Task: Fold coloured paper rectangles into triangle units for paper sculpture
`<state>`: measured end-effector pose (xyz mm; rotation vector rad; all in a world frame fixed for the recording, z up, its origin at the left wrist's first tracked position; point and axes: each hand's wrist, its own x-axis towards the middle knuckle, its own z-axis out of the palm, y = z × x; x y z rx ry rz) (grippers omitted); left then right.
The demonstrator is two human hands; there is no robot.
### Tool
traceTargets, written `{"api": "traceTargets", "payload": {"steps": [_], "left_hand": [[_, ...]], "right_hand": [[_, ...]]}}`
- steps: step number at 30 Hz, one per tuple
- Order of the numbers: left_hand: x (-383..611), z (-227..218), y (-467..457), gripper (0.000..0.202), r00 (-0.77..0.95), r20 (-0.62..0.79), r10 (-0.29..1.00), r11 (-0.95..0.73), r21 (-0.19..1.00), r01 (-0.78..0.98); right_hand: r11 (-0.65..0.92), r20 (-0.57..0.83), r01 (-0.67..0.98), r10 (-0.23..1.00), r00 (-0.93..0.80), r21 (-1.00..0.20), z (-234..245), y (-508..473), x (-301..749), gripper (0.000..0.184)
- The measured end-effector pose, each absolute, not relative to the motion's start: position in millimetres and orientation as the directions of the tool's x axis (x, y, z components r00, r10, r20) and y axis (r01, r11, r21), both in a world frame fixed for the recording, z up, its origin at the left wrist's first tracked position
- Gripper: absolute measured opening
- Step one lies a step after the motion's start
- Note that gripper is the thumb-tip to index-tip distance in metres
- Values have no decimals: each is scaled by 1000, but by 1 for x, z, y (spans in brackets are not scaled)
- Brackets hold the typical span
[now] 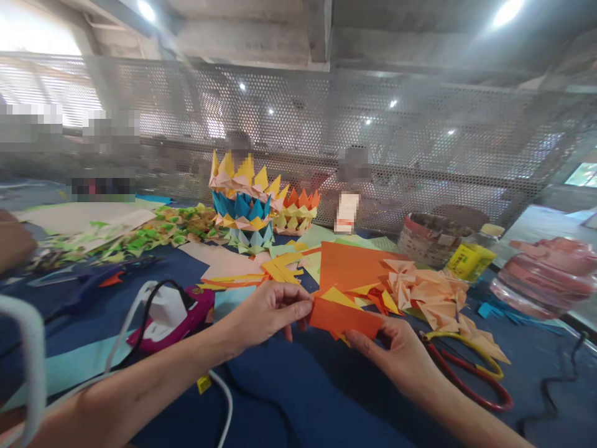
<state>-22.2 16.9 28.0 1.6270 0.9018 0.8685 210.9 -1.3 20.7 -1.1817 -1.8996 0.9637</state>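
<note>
Between my two hands, above the dark blue table cover [280,398], is a rectangular strip of orange paper [342,317]. My left hand [280,308] pinches its left end between thumb and fingers. My right hand [387,348] holds the lower right end, thumb in front and fingers behind. Just beyond the strip lie a larger orange sheet [347,264] and some yellow and orange folded pieces [382,300]. Peach folded paper pieces [429,286] are heaped to the right of them. Yellow paper strips [282,267] lie behind my left hand.
Stacked folded-paper rings [242,205] stand at the back, near green folded pieces [181,227]. At left are a magenta power strip [172,330], cables and a blue glue gun [93,286]. Right are scissors [471,373], a yellow-labelled bottle [473,258] and a pink jug [545,277].
</note>
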Motion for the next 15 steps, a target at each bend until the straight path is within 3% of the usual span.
{"api": "traceTargets", "payload": {"steps": [8,15], "left_hand": [[-22,25,18,26,472,73,879,-156,978,139],[-18,19,14,31,537,-9,844,-96,981,168]], "right_hand": [[346,181,477,916,-358,-808,18,-1,211,33],[520,286,514,837,-467,-683,17,-5,211,26]]}}
